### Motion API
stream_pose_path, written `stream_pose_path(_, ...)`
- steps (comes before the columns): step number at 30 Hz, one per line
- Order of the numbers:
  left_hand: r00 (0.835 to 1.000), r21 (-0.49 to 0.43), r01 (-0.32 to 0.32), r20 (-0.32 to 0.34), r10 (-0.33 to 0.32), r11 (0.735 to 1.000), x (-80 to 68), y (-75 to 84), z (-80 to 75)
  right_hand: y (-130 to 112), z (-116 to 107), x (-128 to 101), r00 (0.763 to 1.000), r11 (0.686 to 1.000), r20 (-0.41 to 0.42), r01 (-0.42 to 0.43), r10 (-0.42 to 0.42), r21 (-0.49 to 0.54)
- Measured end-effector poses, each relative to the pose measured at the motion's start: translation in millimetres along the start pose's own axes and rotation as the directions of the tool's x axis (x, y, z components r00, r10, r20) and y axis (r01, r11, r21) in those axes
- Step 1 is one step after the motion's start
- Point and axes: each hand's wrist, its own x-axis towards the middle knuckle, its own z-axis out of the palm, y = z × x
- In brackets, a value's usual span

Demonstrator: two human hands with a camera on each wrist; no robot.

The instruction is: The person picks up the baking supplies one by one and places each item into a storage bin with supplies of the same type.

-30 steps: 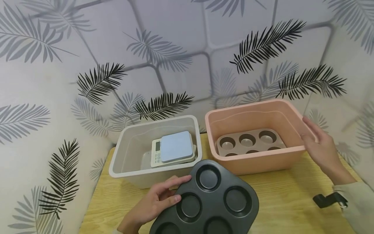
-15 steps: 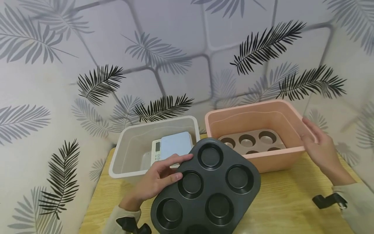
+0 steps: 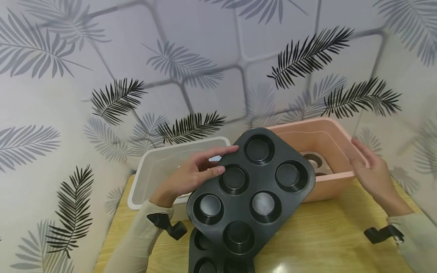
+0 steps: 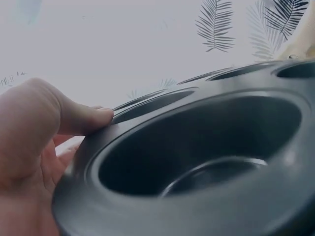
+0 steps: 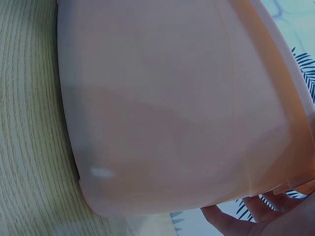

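My left hand (image 3: 192,172) holds a dark muffin pan (image 3: 244,199) by its left edge, thumb on top and the other fingers at the rim. The pan is raised and tilted in front of the two bins, its cups facing me. In the left wrist view, the thumb presses the pan's rim (image 4: 74,182) beside a deep cup. My right hand (image 3: 377,178) grips the right side of a pink bin (image 3: 327,187) at its rim. Inside that bin, a lighter brown muffin pan (image 3: 326,167) is mostly hidden behind the dark one.
A second dark muffin pan (image 3: 222,263) lies on the wooden table (image 3: 317,231) below the raised one. At the left stands a whitish bin (image 3: 143,182); its kitchen scale is largely covered by my left hand and the pan. A leaf-patterned wall covering (image 3: 211,94) rises behind.
The left hand has lifted the dark muffin pan up and slightly right, over the front of the bins. Another dark pan has come into view beneath it. My right hand has stayed on the pink bin.
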Motion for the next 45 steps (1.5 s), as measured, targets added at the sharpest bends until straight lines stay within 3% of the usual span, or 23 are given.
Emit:
stream_pose_path(3, 1.0, 0.025, -0.012, 0.02, 0.012, 1.0, 16.3, 6.7, -4.7, -1, -2, 0, 1.0, 1.0, 0.0, 0.003, -0.003, 0.0)
stream_pose_path(8, 0.992, 0.132, -0.124, 0.024, 0.122, 0.984, 48.4, 19.6, -11.0, 1, -6, 0, 1.0, 1.0, -0.007, 0.004, -0.004, -0.014)
stream_pose_path(11, 0.989, 0.18, -0.147, 0.035, 0.143, 0.973, 67.3, 32.7, -16.2, 3, -8, -1, 1.0, 1.0, -0.004, 0.012, -0.012, -0.009)
stream_pose_path(18, 0.99, 0.184, -0.117, 0.099, 0.1, 0.976, 105.0, 63.4, -28.3, 5, -7, -5, 0.999, 0.999, 0.014, 0.033, -0.033, -0.007)
stream_pose_path(26, 0.996, 0.192, -0.067, 0.075, 0.053, 0.979, 135.1, 82.8, -30.9, -2, -2, -5, 0.999, 0.999, -0.004, 0.037, -0.037, 0.025)
stream_pose_path(31, 0.996, 0.224, -0.077, 0.053, 0.067, 0.972, 154.4, 80.1, -30.1, -3, -3, -9, 0.999, 0.999, -0.015, 0.038, -0.037, 0.009)
stream_pose_path(35, 0.997, 0.308, -0.074, 0.031, 0.068, 0.949, 165.1, 70.5, -27.9, -3, -2, -12, 0.999, 0.999, -0.017, 0.042, -0.042, -0.019)
stream_pose_path(38, 0.996, 0.379, -0.086, 0.047, 0.074, 0.922, 173.5, 59.7, -24.2, -2, -3, -13, 0.999, 0.999, -0.013, 0.031, -0.032, -0.015)
stream_pose_path(45, 0.99, 0.395, -0.138, 0.091, 0.111, 0.908, 189.5, 34.7, -14.4, -3, -2, -11, 0.999, 0.998, -0.03, 0.032, -0.03, 0.056)
